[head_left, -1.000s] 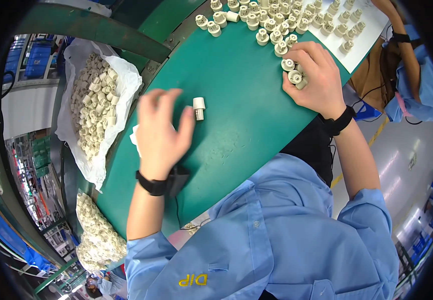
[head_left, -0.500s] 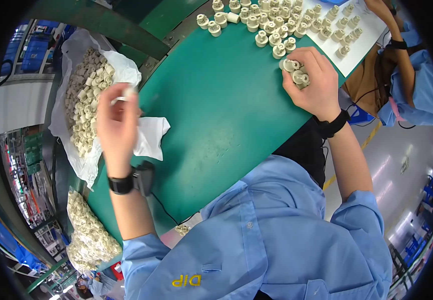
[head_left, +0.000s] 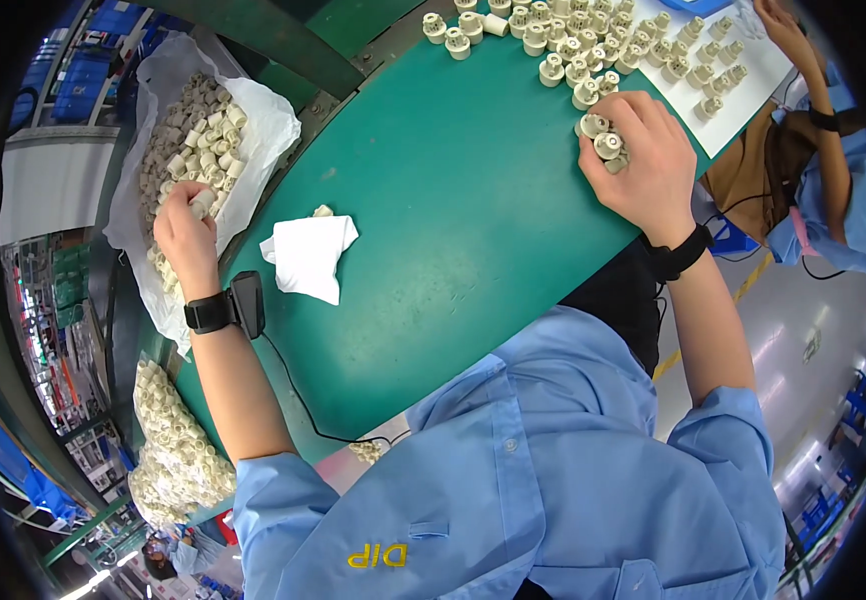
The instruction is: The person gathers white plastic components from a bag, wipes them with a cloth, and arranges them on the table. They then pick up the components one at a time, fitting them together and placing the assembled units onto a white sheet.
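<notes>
My left hand (head_left: 187, 240) is at the open white plastic bag (head_left: 271, 118), its fingers closed on a cream plastic cap (head_left: 202, 204). Loose caps (head_left: 215, 140) fill the bag around and beyond it. At the right side of the green table (head_left: 433, 200), my right hand (head_left: 651, 165) curls around several cream plastic fittings (head_left: 608, 146); its palm hides part of them. Just beyond that hand, many similar fittings (head_left: 578, 50) stand upright in a cluster.
A white cloth (head_left: 309, 258) lies mid-left, a small cream piece (head_left: 323, 211) at its edge. A second, clear bag of cream parts (head_left: 175, 445) sits at lower left. Fittings stand on a white sheet (head_left: 728, 90) at far right, near another person's hand (head_left: 785, 28). A cable (head_left: 298, 395) trails from my left wristband.
My left hand has moved left and down into the bag's mouth and now grips a cap there. My right hand stays around its fittings. The white cloth now shows fully.
</notes>
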Demonstrator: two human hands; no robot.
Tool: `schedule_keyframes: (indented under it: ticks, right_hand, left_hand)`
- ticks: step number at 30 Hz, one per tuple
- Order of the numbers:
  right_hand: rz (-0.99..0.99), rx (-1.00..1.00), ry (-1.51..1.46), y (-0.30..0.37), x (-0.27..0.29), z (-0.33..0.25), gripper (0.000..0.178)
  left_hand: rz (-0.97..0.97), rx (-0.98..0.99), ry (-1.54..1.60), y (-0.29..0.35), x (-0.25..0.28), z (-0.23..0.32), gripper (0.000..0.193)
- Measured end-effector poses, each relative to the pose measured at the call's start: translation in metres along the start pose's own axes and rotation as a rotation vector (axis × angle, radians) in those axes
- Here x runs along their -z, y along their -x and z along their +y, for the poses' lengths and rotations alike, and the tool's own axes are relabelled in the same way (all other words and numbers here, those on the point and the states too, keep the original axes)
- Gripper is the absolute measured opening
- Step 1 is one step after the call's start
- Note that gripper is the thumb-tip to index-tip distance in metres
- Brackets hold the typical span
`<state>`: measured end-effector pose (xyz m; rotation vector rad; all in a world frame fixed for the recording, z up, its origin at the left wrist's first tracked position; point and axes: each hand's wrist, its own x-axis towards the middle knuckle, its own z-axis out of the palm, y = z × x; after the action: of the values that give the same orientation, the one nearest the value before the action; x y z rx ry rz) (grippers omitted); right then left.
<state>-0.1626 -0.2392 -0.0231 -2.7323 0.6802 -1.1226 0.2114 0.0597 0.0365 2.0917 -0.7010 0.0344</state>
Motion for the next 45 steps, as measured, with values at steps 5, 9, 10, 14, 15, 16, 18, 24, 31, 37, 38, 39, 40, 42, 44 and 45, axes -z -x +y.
schedule_keyframes:
  ticks: [5,9,10,14,15,16,18,24,31,37,38,39,40,42,44,45]
  right_hand:
    - [-0.003,0.008,-0.022,-0.001,-0.002,0.002,0.025]
    - [0.002,0.008,-0.03,-0.001,-0.001,0.001,0.025]
    - [0.006,0.009,-0.028,0.0,-0.001,0.001,0.025]
    - [0.014,0.018,-0.036,-0.001,-0.002,0.001,0.024]
    - [0.014,0.023,-0.038,-0.001,-0.003,0.001,0.024]
    - [0.013,0.026,-0.037,0.0,-0.002,0.001,0.024]
    - [0.016,0.023,-0.041,0.004,-0.001,0.005,0.024]
    - [0.073,0.102,-0.049,0.001,0.0,-0.001,0.024]
    - [0.066,0.103,-0.056,0.003,-0.001,0.001,0.024]
    - [0.054,0.104,-0.068,0.003,0.0,0.002,0.024]
    - [0.05,0.082,-0.077,0.004,0.0,0.002,0.024]
    - [0.045,0.061,-0.085,0.005,0.001,0.001,0.024]
    - [0.043,0.043,-0.094,0.005,0.001,0.001,0.024]
    - [0.042,0.021,-0.111,0.005,0.0,0.001,0.024]
    - [0.036,-0.028,-0.144,0.005,0.0,0.001,0.024]
    - [0.04,-0.021,-0.151,0.003,-0.001,-0.001,0.024]
  left_hand:
    - [0.118,0.022,0.114,-0.009,0.015,-0.003,0.044]
    - [0.106,-0.133,0.077,-0.017,0.036,-0.005,0.048]
    - [0.178,-0.073,0.039,-0.021,0.033,0.002,0.045]
    - [0.301,-0.124,-0.274,-0.014,0.026,0.011,0.048]
    - [0.275,-0.3,-0.502,-0.008,0.023,0.007,0.051]
    - [0.242,-0.477,-0.726,-0.001,0.02,0.007,0.056]
    - [0.001,-0.319,-0.538,0.03,-0.006,0.035,0.055]
    - [-0.397,-0.4,-0.55,0.075,-0.04,0.056,0.049]
    - [-0.6,-0.177,-0.612,0.084,-0.043,0.079,0.041]
    - [-0.731,-0.246,-0.67,0.08,-0.032,0.073,0.027]
    - [-0.743,-0.384,-0.701,0.08,-0.03,0.071,0.023]
    - [-0.743,-0.384,-0.7,0.079,-0.029,0.068,0.023]
    - [-0.718,-0.399,-0.634,0.079,-0.029,0.066,0.02]
    - [-0.666,-0.426,-0.502,0.078,-0.029,0.064,0.015]
    - [-0.676,-0.357,-0.361,0.079,-0.033,0.064,0.016]
    - [-0.682,-0.29,-0.228,0.08,-0.034,0.067,0.018]
